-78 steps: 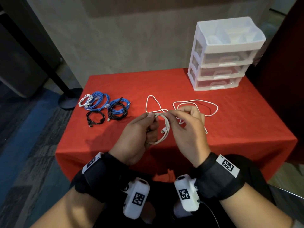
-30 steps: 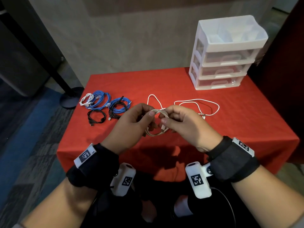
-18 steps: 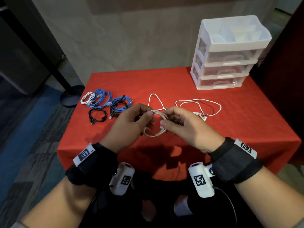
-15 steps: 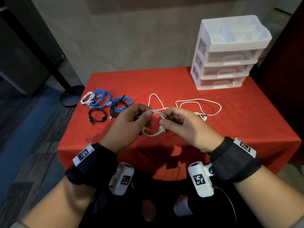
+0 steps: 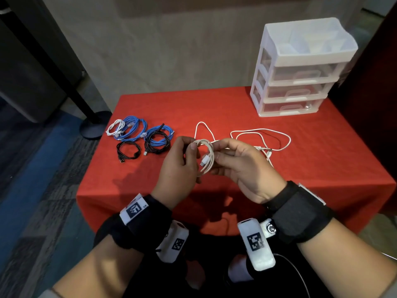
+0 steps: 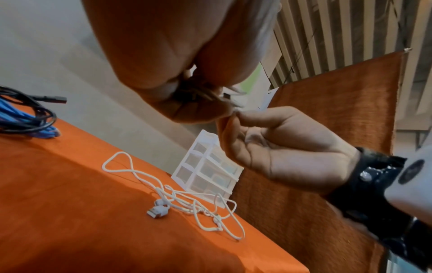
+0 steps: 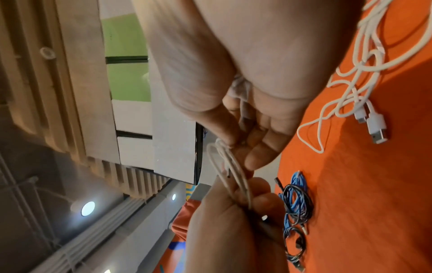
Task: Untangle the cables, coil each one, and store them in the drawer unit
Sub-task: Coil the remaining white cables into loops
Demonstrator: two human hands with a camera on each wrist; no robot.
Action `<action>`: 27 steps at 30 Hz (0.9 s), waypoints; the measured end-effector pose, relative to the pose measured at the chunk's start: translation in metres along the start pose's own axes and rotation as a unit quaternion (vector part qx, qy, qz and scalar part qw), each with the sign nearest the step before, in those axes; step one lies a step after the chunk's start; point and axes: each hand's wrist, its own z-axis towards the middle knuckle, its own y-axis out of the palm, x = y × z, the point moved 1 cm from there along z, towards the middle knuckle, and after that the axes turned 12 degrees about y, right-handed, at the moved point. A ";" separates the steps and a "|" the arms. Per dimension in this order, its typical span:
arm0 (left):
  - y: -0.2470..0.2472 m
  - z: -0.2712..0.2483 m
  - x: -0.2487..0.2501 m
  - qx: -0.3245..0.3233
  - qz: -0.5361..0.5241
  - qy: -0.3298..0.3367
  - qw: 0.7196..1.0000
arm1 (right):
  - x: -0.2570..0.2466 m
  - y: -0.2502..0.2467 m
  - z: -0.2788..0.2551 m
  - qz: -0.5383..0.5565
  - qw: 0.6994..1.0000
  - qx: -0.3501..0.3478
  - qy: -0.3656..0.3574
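Your red-clothed worktop (image 5: 322, 168) carries the white drawer unit (image 5: 300, 67) at its 1 o'clock corner with all three drawers pushed in, a cluster of coiled blue cables (image 5: 137, 130), black cables (image 5: 129, 149) and one small white coil (image 5: 116, 127) at 10 o'clock, and a loose white cable (image 5: 262, 136) sprawled near the middle. Above the 6 o'clock edge you hold a coiled white cable (image 5: 207, 155) clear of the cloth between both hands. Your left hand (image 5: 178, 168) has its fingers (image 5: 189, 147) curled round the coil's left side, and your right hand (image 5: 242, 166) pinches the right side between thumb and fingertips (image 5: 219, 157).
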 end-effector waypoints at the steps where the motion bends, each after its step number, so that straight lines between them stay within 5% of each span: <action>1: 0.002 -0.001 -0.001 0.005 0.011 0.007 1.000 | -0.001 0.000 -0.002 0.014 1.000 -0.004 0.005; 8: 0.001 -0.003 -0.002 0.032 0.132 0.113 0.984 | 0.004 0.003 -0.008 -0.005 1.000 0.009 0.027; 12: 0.003 -0.004 0.002 0.001 0.117 0.117 0.986 | 0.002 0.000 -0.008 0.019 0.998 -0.004 0.055; 15: -0.001 -0.003 0.005 -0.003 -0.032 0.005 0.999 | -0.003 -0.006 -0.007 0.011 0.999 0.006 0.047; 18: -0.006 -0.004 0.010 -0.040 -0.232 -0.153 0.960 | -0.005 -0.011 -0.006 0.028 0.999 0.019 0.033; 21: -0.012 -0.004 0.014 -0.067 -0.278 -0.184 0.940 | -0.005 -0.009 -0.007 0.024 0.999 0.016 0.018; 27: -0.026 0.007 0.017 -0.079 -0.242 -0.176 0.951 | -0.003 -0.006 -0.004 -0.075 0.996 0.045 -0.011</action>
